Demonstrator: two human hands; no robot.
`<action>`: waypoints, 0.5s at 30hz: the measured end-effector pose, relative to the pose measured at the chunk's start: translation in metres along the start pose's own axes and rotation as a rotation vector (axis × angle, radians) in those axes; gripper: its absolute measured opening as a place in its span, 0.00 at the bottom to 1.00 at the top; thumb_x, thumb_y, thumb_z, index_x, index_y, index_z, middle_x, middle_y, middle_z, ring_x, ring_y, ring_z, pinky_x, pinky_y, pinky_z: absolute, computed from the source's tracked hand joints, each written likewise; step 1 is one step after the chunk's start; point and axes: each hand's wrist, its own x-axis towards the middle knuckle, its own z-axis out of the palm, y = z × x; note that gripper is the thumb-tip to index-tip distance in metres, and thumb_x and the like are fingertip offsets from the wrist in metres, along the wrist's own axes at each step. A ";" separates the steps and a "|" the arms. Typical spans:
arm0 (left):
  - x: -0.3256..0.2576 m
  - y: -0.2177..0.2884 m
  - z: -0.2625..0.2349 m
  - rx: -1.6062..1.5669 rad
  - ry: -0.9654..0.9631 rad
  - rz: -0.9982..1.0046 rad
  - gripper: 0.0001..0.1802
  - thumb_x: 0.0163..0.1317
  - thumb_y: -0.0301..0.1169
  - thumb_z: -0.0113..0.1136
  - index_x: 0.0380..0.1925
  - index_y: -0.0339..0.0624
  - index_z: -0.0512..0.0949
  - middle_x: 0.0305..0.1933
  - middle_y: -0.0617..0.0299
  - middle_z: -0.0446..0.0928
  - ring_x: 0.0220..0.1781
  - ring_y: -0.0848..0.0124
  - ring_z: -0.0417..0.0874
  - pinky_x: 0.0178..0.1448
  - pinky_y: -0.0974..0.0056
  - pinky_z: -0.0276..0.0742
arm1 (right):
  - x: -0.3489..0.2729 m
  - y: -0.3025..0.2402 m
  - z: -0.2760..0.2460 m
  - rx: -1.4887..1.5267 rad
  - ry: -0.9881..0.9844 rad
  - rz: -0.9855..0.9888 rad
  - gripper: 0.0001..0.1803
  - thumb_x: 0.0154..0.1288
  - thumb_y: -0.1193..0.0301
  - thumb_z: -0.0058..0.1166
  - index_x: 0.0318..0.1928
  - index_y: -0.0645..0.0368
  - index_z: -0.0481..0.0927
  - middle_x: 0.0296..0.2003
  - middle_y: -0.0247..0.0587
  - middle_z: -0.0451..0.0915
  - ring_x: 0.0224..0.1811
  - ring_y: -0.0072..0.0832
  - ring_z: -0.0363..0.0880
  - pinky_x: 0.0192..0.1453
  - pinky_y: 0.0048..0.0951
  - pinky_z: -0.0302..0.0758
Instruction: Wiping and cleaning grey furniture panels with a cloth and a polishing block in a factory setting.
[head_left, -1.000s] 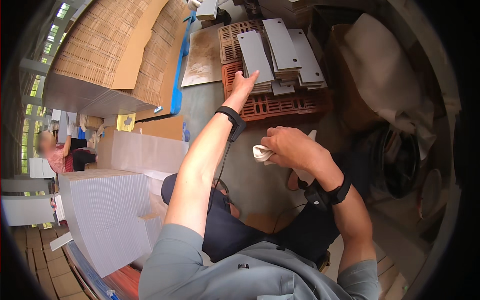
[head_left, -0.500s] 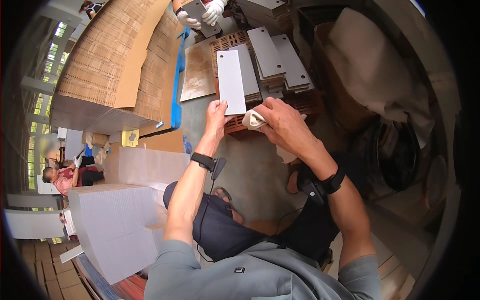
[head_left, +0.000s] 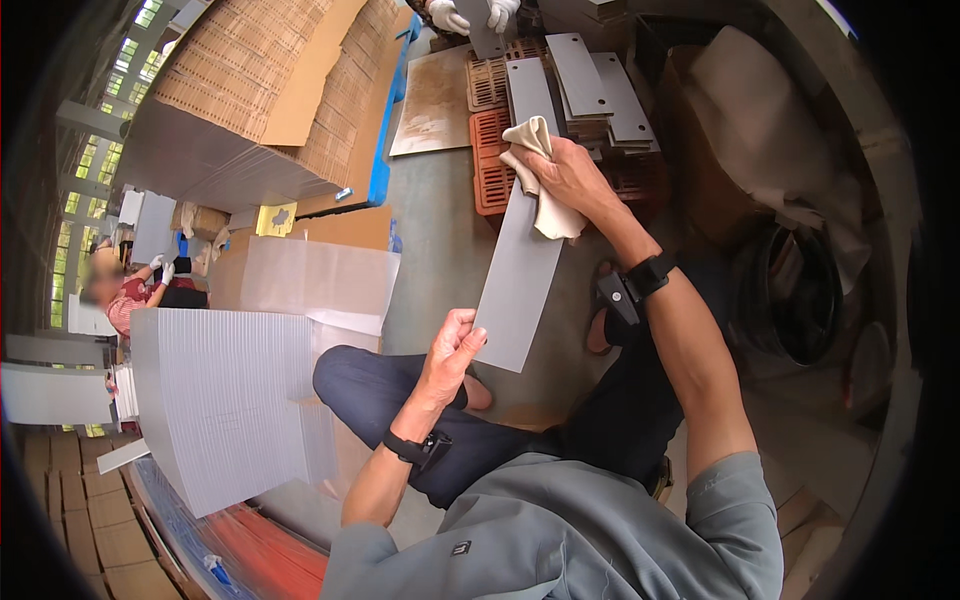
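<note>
A long light-grey flat panel (head_left: 520, 285) slants across the space above my lap. My left hand (head_left: 450, 355) grips its near end by the left edge, thumb on top. A folded cream cloth (head_left: 548, 208) is in my right hand (head_left: 580, 182), pressed against the panel's far end. Cloth and fingers cover that end. Beyond my right hand, stacked grey panels with a hole near one end (head_left: 577, 75) lie on orange plastic crates (head_left: 490, 165).
Across from me, a co-worker's white-gloved hands (head_left: 447, 16) hold another panel. Left are a cardboard stack (head_left: 240, 85) on a blue pallet (head_left: 380, 180) and a block of grey panels (head_left: 235, 400). A cloth-draped box (head_left: 745, 120) and a black bin (head_left: 790, 295) stand right.
The panel has come nearer and swung to a slant, its near end drawn toward me by my left hand. My right hand has moved up with the cloth to the panel's far end.
</note>
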 end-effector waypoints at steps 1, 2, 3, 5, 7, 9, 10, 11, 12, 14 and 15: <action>-0.006 -0.005 -0.007 0.004 -0.017 -0.001 0.20 0.75 0.37 0.59 0.59 0.38 0.70 0.49 0.63 0.79 0.49 0.79 0.74 0.58 0.70 0.69 | -0.003 -0.007 0.004 0.034 -0.023 -0.012 0.23 0.72 0.53 0.52 0.54 0.57 0.84 0.36 0.49 0.87 0.34 0.38 0.87 0.42 0.39 0.82; -0.012 -0.010 -0.012 -0.003 -0.001 -0.006 0.20 0.75 0.37 0.59 0.59 0.38 0.70 0.49 0.63 0.79 0.49 0.79 0.74 0.58 0.70 0.69 | -0.006 -0.012 0.009 0.068 -0.045 -0.024 0.23 0.72 0.53 0.52 0.53 0.58 0.84 0.35 0.47 0.86 0.33 0.35 0.87 0.40 0.38 0.82; -0.013 -0.013 -0.017 0.007 -0.012 -0.022 0.20 0.75 0.37 0.59 0.59 0.38 0.70 0.50 0.63 0.79 0.51 0.79 0.75 0.59 0.70 0.70 | -0.008 -0.015 0.013 0.068 -0.056 -0.028 0.23 0.72 0.53 0.52 0.53 0.58 0.84 0.35 0.47 0.86 0.33 0.35 0.87 0.40 0.38 0.82; -0.017 -0.016 -0.024 0.016 -0.015 -0.035 0.20 0.75 0.37 0.59 0.59 0.37 0.70 0.50 0.63 0.79 0.52 0.79 0.75 0.59 0.69 0.70 | -0.012 -0.021 0.020 0.114 -0.078 -0.021 0.23 0.73 0.54 0.53 0.53 0.59 0.84 0.33 0.45 0.85 0.32 0.32 0.86 0.38 0.36 0.82; -0.022 -0.010 -0.025 0.155 -0.087 -0.108 0.23 0.75 0.37 0.60 0.63 0.37 0.69 0.55 0.61 0.78 0.56 0.77 0.75 0.62 0.68 0.70 | -0.014 -0.025 0.028 0.107 -0.083 -0.023 0.22 0.73 0.55 0.53 0.53 0.59 0.84 0.34 0.44 0.86 0.32 0.31 0.86 0.38 0.36 0.82; -0.016 0.005 -0.014 0.249 -0.065 -0.024 0.26 0.74 0.38 0.60 0.65 0.36 0.68 0.57 0.60 0.77 0.58 0.77 0.75 0.63 0.67 0.70 | -0.015 -0.028 0.038 0.098 -0.088 -0.028 0.21 0.74 0.56 0.53 0.53 0.59 0.84 0.34 0.43 0.86 0.32 0.31 0.86 0.37 0.35 0.82; -0.013 0.013 -0.007 0.346 -0.050 0.054 0.28 0.74 0.38 0.61 0.67 0.35 0.66 0.60 0.59 0.76 0.60 0.76 0.74 0.65 0.67 0.70 | -0.019 -0.028 0.046 0.143 -0.067 -0.066 0.20 0.74 0.57 0.54 0.53 0.60 0.84 0.35 0.43 0.86 0.32 0.30 0.85 0.37 0.35 0.82; -0.009 0.014 -0.003 0.345 -0.039 0.054 0.28 0.74 0.38 0.61 0.67 0.35 0.66 0.60 0.59 0.76 0.60 0.76 0.74 0.65 0.67 0.70 | -0.020 -0.028 0.054 0.188 -0.046 -0.103 0.20 0.74 0.57 0.55 0.54 0.60 0.84 0.35 0.42 0.86 0.32 0.30 0.85 0.38 0.34 0.82; -0.006 0.015 0.000 0.247 -0.003 -0.054 0.30 0.74 0.38 0.61 0.69 0.35 0.65 0.62 0.59 0.75 0.62 0.75 0.74 0.66 0.66 0.69 | -0.020 -0.029 0.060 0.175 -0.062 -0.179 0.20 0.74 0.58 0.56 0.54 0.60 0.83 0.35 0.41 0.86 0.32 0.29 0.85 0.38 0.33 0.82; -0.007 0.014 -0.001 0.148 0.044 -0.159 0.32 0.73 0.39 0.62 0.71 0.35 0.64 0.63 0.59 0.74 0.63 0.74 0.73 0.68 0.65 0.68 | -0.019 -0.032 0.062 0.344 -0.077 -0.045 0.20 0.74 0.57 0.56 0.55 0.59 0.84 0.35 0.40 0.86 0.33 0.26 0.85 0.38 0.31 0.81; -0.004 0.012 0.001 0.109 0.033 -0.097 0.32 0.74 0.38 0.61 0.71 0.36 0.64 0.64 0.60 0.74 0.64 0.74 0.73 0.69 0.65 0.68 | -0.007 -0.012 0.058 0.327 0.083 -0.085 0.20 0.74 0.57 0.56 0.55 0.58 0.84 0.35 0.39 0.86 0.31 0.24 0.84 0.36 0.29 0.80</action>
